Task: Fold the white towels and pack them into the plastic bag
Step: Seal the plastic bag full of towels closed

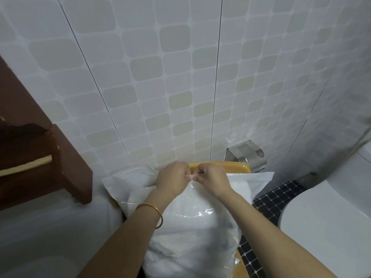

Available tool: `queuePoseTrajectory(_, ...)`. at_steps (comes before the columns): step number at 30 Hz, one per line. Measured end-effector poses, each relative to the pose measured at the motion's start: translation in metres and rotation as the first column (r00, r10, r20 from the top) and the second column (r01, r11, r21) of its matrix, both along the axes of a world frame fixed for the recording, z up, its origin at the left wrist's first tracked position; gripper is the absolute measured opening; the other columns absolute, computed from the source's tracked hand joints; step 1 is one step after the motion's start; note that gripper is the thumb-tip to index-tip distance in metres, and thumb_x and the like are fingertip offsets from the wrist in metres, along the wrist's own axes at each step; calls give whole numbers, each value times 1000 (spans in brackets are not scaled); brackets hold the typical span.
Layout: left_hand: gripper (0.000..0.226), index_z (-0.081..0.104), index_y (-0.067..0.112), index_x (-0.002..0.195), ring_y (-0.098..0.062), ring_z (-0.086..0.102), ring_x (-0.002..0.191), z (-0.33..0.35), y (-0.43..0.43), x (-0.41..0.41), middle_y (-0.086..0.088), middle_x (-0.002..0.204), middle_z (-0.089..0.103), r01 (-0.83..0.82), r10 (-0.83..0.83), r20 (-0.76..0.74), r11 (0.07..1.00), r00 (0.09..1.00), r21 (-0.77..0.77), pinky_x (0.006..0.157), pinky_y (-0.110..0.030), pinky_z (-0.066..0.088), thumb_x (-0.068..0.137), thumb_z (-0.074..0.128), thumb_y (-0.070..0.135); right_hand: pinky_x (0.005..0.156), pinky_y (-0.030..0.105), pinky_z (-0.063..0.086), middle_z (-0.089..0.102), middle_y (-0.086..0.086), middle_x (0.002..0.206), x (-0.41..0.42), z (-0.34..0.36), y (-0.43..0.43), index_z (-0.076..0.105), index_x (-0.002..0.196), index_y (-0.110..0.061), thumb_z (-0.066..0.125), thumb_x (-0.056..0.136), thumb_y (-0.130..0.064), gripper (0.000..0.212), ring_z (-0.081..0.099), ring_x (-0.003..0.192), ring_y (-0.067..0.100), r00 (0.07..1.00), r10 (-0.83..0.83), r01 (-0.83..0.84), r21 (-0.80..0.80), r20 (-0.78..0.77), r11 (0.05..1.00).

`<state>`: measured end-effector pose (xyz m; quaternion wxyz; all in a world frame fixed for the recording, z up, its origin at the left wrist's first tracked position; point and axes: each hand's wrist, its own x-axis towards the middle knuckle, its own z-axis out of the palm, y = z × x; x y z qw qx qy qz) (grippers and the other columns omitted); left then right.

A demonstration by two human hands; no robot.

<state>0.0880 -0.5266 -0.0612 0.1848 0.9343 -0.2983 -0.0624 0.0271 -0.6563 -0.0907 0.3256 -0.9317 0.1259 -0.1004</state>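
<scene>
Both hands work at the mouth of the plastic bag point(202, 211), which stands stuffed on a yellow wooden seat point(236, 167) against the tiled wall. On the left hand point(172, 177) and the right hand point(212, 179) the fingers are curled, each pinching the thin top edge of the film, knuckles nearly touching. The white towels point(190, 247) sit inside and fill the bag to a rounded bulge. Judged step: closing or tying the mouth. Risks, as judgement:

1. The film looks thin and is drawn tight over a full load, so a hard tug may tear it at the pinch or split a side.
2. Little free film shows above the towels, so a knot may slip and the mouth reopen.
3. The bag is tall and held only at its top. If it tips, it could fall toward the dark mosaic floor point(277, 195) or the toilet point(331, 217) on the right and soil the towels.
4. The gold bangle point(154, 209) on the left wrist is rigid metal and could snag the film.

Materials: the bag is clear, glossy and crinkled, with bright glints along its creases. The towels are soft, matt and lumpy, and their folds show through as stacked rolls. The seat is hard and smooth with a rounded corner. A white bundle point(251, 181) lies behind on the right, flat-edged; its contents cannot be told.
</scene>
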Motion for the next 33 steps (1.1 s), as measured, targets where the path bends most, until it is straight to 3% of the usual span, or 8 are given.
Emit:
queuePoseTrajectory(14,15,51,28,74,-23,60,91,-2,-4,-2,2,92,63,26,-27,97,1000,995,14,71,-31,46,88,56,24,73,31,35,60,-3,69,-2,-4,2,66,74,-14,65,84,-44,32,53,73,18,996,-28,28,1,84,1000)
queuePoseTrajectory(19,8,56,28,80,-20,59,96,5,-2,6,4,97,62,39,-39,-10,998,999,57,73,-29,42,86,62,29,81,31,36,62,-7,79,-3,-2,2,65,80,-19,63,87,-31,14,57,85,16,998,-18,20,-47,55,999)
queuePoseTrajectory(23,13,57,25,88,-21,56,100,11,4,14,2,102,59,72,-73,1,983,997,170,74,-28,39,83,68,29,85,32,38,60,-10,82,-3,1,-2,65,85,-21,64,83,-22,2,58,91,16,999,-23,24,-36,27,999)
queuePoseTrajectory(28,15,51,28,78,-22,58,95,7,6,11,2,97,62,41,-47,41,989,998,141,68,-27,36,83,65,25,84,32,34,64,-4,101,4,5,3,66,95,-23,64,83,-25,13,55,102,18,999,10,-15,-124,-44,992)
queuePoseTrajectory(33,18,50,27,73,-20,59,90,4,7,10,5,91,62,10,-14,38,995,999,98,66,-26,35,82,66,28,79,31,30,65,-3,100,5,4,7,66,97,-19,59,88,-29,14,54,102,21,999,30,-36,-177,-39,984)
